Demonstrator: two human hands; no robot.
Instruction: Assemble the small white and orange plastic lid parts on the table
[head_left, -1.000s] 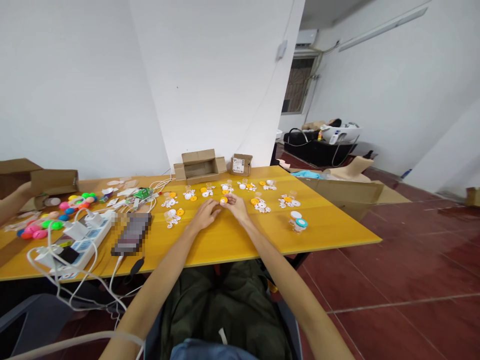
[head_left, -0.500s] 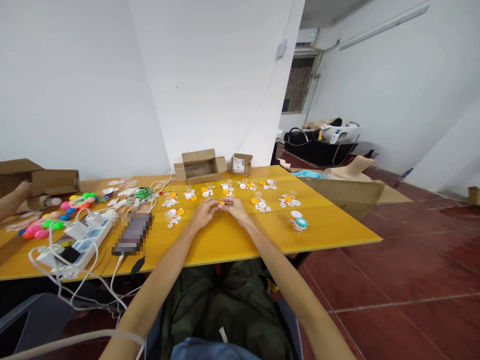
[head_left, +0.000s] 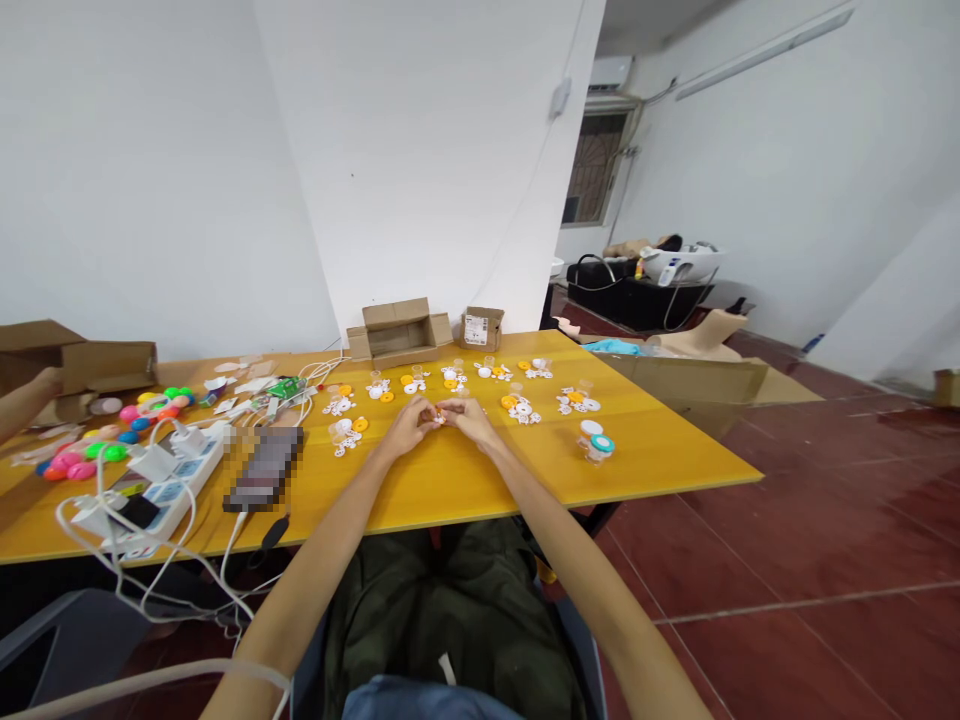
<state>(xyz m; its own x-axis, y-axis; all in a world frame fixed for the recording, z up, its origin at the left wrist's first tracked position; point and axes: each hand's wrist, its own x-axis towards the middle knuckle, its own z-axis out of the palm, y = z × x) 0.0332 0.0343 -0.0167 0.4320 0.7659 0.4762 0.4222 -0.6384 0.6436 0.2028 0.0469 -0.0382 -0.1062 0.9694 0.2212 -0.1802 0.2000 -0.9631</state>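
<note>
My left hand point(head_left: 411, 425) and my right hand point(head_left: 466, 418) meet above the middle of the yellow table point(head_left: 442, 495). Between their fingertips is a small white and orange plastic piece point(head_left: 440, 416), largely covered by the fingers; its exact kind is too small to make out. Both hands are closed in a pinch on it. Around them lie small groups of white and orange plastic parts with clear cups, such as the pile point(head_left: 346, 436) left of my left hand and another pile point(head_left: 520, 408) right of my right hand.
Two small jars, one with a teal lid point(head_left: 602, 446), stand at the right. Cardboard boxes point(head_left: 401, 335) line the back. At the left are a power strip point(head_left: 176, 485), a phone point(head_left: 264, 468), cables, colourful balls point(head_left: 157, 402) and another person's arm point(head_left: 30, 402) by a box.
My fingers have shifted slightly around the small piece, and more white now shows below them. The view has moved a little. The other person's arm stays by the box.
</note>
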